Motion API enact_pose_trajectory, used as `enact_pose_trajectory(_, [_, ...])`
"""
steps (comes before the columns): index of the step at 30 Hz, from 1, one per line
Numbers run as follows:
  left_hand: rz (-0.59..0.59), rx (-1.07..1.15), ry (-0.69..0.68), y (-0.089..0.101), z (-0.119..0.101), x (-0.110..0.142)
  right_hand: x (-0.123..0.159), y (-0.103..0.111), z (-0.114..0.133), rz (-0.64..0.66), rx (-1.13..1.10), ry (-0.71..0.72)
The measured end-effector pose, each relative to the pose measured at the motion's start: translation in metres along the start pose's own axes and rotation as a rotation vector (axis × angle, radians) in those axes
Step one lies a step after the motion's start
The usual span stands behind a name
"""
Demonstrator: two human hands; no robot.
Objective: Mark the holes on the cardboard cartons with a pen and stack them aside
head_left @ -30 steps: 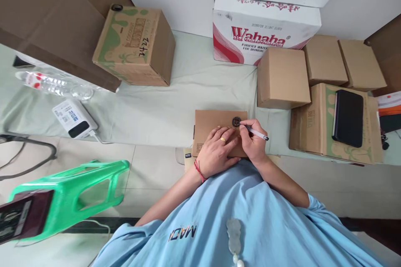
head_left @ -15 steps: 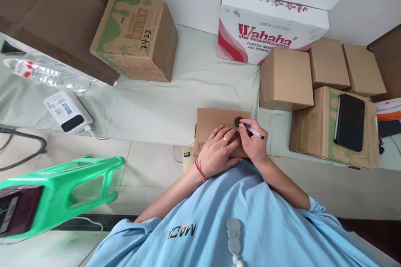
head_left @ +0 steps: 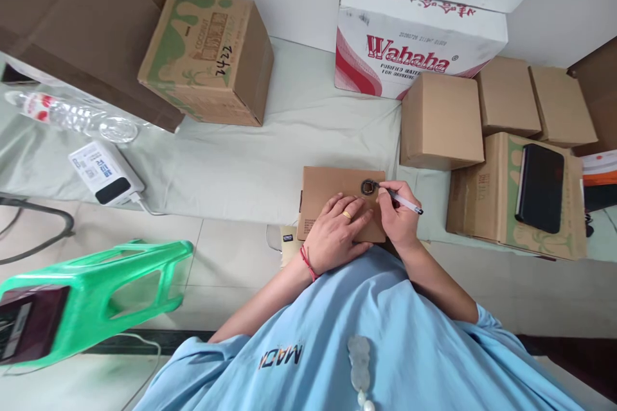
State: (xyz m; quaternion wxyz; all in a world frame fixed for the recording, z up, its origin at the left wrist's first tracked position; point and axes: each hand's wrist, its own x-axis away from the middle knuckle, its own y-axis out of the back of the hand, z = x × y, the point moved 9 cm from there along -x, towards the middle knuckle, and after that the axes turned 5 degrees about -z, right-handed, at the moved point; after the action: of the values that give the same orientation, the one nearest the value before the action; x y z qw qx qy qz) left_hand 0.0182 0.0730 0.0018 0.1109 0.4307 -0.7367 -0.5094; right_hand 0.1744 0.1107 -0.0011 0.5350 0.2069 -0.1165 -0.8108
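Note:
A small brown cardboard box (head_left: 322, 186) lies at the table's front edge, close against my body. My left hand (head_left: 337, 228) rests flat on its top, fingers stretched out, with a gold ring on one finger. In a writing grip, my right hand (head_left: 401, 217) holds a pen (head_left: 409, 203) with a pale barrel and a dark end. The pen's tip is at the right edge of a dark round mark (head_left: 368, 187) near the box's upper right corner. Whether the mark is drawn or a separate thing is hard to tell.
To the right, plain cartons (head_left: 446, 119) stand beside a carton (head_left: 475, 189) with a black phone (head_left: 540, 188) on it. Behind is a Wahaha carton (head_left: 361, 45). A coconut carton (head_left: 202, 58), bottle (head_left: 72, 117) and power bank (head_left: 103, 170) are left; a green stool (head_left: 87, 282) stands below.
The pen and my right hand have shifted slightly right, showing more of the dark round mark. My left hand stays on the box. The whole view has shifted a little since the first frame.

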Motion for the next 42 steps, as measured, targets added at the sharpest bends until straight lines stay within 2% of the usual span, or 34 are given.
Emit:
enact_pose_trajectory(3, [-0.002, -0.008, -0.006, 0.001, -0.001, -0.001, -0.002, -0.007, 0.001, 0.049, -0.002, 0.010])
enact_pose_trajectory(6, [-0.020, -0.018, -0.021, 0.003, -0.002, -0.002, -0.004, -0.009, 0.002, 0.043, 0.020, 0.010])
enact_pose_trajectory(14, [-0.016, -0.001, 0.000, 0.001, 0.000, 0.000, 0.000, 0.002, 0.005, -0.069, 0.091, 0.044])
enact_pose_trajectory(21, [-0.006, 0.001, 0.010, 0.000, 0.001, 0.000, 0.007, 0.009, 0.007, -0.060, 0.136, 0.058])
enact_pose_trajectory(25, [-0.002, 0.018, 0.016, -0.001, 0.002, 0.000, 0.013, 0.012, 0.012, -0.071, 0.137, 0.125])
enact_pose_trajectory(29, [-0.021, -0.002, 0.004, 0.000, 0.001, 0.000, 0.019, 0.003, 0.021, 0.021, 0.112, 0.219])
enact_pose_trajectory(32, [-0.040, -0.018, -0.003, 0.001, 0.001, 0.000, 0.018, -0.001, 0.024, 0.083, 0.088, 0.225])
enact_pose_trajectory(35, [-0.029, -0.030, -0.007, 0.000, 0.001, 0.001, 0.008, 0.014, 0.015, 0.022, 0.099, 0.181])
enact_pose_trajectory(38, [-0.033, -0.035, -0.016, 0.000, 0.001, 0.002, -0.003, 0.036, -0.005, -0.052, 0.244, 0.212])
enact_pose_trajectory(40, [-0.035, -0.033, -0.013, -0.001, 0.002, 0.003, -0.006, 0.044, -0.025, -0.018, 0.416, 0.227])
enact_pose_trajectory(42, [-0.029, -0.020, 0.002, -0.002, 0.003, 0.003, -0.003, 0.046, -0.047, 0.088, 0.549, 0.200])
